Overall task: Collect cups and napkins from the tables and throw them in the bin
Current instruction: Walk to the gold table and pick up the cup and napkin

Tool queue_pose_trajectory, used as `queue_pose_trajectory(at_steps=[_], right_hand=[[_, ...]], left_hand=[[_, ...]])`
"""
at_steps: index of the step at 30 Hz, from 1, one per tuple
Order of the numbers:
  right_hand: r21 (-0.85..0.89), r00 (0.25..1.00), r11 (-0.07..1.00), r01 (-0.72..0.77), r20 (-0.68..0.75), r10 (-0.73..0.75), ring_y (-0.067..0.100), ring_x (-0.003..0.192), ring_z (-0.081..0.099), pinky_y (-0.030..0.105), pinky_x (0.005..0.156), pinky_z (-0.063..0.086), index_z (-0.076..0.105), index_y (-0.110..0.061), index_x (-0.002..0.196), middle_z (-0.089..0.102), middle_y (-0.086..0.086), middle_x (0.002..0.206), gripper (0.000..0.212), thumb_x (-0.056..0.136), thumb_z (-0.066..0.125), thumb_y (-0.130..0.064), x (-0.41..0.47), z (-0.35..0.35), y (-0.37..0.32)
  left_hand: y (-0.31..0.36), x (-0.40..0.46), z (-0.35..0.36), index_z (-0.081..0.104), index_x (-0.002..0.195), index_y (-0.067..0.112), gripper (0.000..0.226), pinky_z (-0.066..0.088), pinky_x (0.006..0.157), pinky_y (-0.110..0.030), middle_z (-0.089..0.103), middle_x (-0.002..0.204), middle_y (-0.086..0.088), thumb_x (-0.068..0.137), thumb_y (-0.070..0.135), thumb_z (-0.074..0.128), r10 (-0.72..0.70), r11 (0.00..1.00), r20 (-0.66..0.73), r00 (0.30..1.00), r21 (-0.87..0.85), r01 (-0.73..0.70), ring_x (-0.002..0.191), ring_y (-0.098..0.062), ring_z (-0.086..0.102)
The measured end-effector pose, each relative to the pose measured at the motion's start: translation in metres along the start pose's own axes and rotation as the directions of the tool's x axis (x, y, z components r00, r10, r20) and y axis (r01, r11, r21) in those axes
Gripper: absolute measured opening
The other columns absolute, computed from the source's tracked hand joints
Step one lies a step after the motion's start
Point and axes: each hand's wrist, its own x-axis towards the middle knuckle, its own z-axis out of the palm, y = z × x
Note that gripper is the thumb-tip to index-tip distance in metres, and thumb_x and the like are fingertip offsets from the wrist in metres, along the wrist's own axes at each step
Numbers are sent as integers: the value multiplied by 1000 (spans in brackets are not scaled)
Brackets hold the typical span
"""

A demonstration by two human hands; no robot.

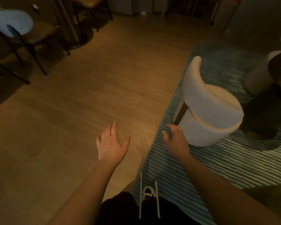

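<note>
left hand (111, 146) relaxed, empty | right hand (175, 141) loosely curled, empty, beside white chair (208, 109)

Blurred patch (11, 21) over chair (37, 32); second stool (263, 73) edge-cropped.

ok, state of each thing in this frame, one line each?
left hand: open, fingers spread, holding nothing
right hand: open, fingers loosely curled, holding nothing
white round chair: upright on the striped rug
brown-seated chair: upright on the wooden floor
cups, napkins, bin: none in view
</note>
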Motion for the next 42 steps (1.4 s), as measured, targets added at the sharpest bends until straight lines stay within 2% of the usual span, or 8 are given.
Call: queue_pose_trajectory(at_steps=[6, 8, 11, 16, 20, 29, 38, 42], right_hand=[[45, 999, 998, -46, -24, 47, 25, 122, 47, 38, 102, 39, 46, -10, 134, 50, 8, 135, 43, 97, 47, -32, 162, -12, -19], [70, 996, 996, -64, -59, 68, 26, 124, 46, 39, 104, 38, 47, -8, 133, 51, 10, 135, 42, 96, 48, -29, 220, -10, -23], [82, 983, 992, -99, -145, 110, 25, 124, 46, 34, 103, 37, 49, -7, 131, 53, 11, 133, 41, 95, 50, -27, 311, -6, -28], [126, 937, 969, -212, -255, 238, 25, 123, 48, 38, 102, 40, 50, -9, 130, 54, 11, 132, 40, 94, 51, -28, 462, -24, -34], [162, 870, 935, -315, -344, 352, 26, 125, 46, 37, 104, 38, 48, -9, 132, 53, 11, 134, 43, 94, 51, -29, 550, -58, -29], [256, 708, 835, -487, -443, 549, 26, 128, 44, 32, 103, 34, 47, -7, 135, 50, 12, 137, 44, 96, 49, -27, 686, -127, 52], [406, 540, 706, -581, -457, 707, 22, 125, 45, 31, 104, 36, 44, -9, 137, 46, 9, 140, 46, 97, 47, -31, 817, -251, 202], [523, 436, 623, -581, -446, 781, 27, 112, 54, 40, 100, 44, 44, -9, 137, 46, 10, 139, 46, 96, 48, -30, 838, -309, 256]], left_hand=[[34, 184, 16, 24, 147, 17, 74, 21, 108, -48, 30, 151, -6, 88, 60, 38, 51, 999, 29, 998, -17, -50, 137, -22, 26], [45, 253, 26, 24, 147, 17, 74, 20, 108, -48, 29, 151, -6, 88, 60, 38, 96, 995, 33, 995, -18, -95, 137, -22, 26], [60, 362, 39, 22, 147, 18, 75, 19, 109, -49, 28, 152, -6, 88, 60, 38, 165, 986, 35, 986, -16, -164, 138, -22, 25], [97, 546, 46, 19, 149, 18, 75, 18, 111, -45, 25, 154, -6, 89, 59, 39, 300, 953, 84, 950, 21, -302, 140, -19, 20], [146, 656, 52, 18, 150, 19, 75, 16, 112, -44, 23, 155, -3, 89, 59, 38, 394, 917, 136, 909, 8, -399, 141, -17, 17], [306, 809, 133, 16, 150, 19, 77, 13, 113, -46, 22, 155, -2, 89, 61, 35, 623, 779, 246, 742, -110, -617, 142, -16, 16], [536, 951, 244, 11, 150, 20, 80, 16, 112, -49, 19, 156, -3, 88, 67, 28, 753, 583, 418, 507, -68, -810, 142, -18, 14], [652, 976, 272, 11, 151, 20, 78, 15, 112, -50, 17, 157, -1, 90, 66, 28, 816, 471, 448, 365, -150, -869, 143, -18, 12]])
